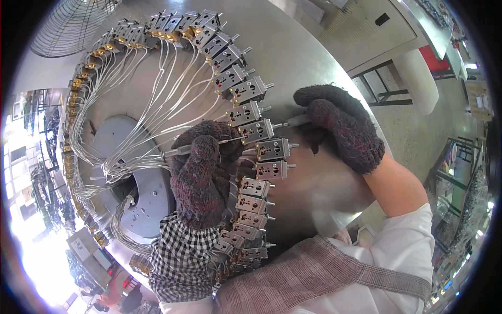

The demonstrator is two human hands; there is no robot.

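Small metal switch boxes with stub shafts stand in a ring, white leads running inward. My left hand (197,180), in a dark knitted glove, is closed on a slim screwdriver-like tool (182,150). Its thin tip reaches the inner side of one switch box (256,131). On the outer side of that same box, my right hand (342,125), gloved too, grips a grey rod-shaped tool (298,121). The tool's end meets the box's shaft (278,125). Fingers of the glove hide the rest of the tool. A bundle of white leads (138,163) passes beside my left hand.
The ring sits on a metal table (293,57) with a curved edge. Within it lies a grey disc-shaped hub (151,209). A wire-guarded fan (70,23) is at the far left, and a beige cabinet (371,31) stands beyond the table at far right.
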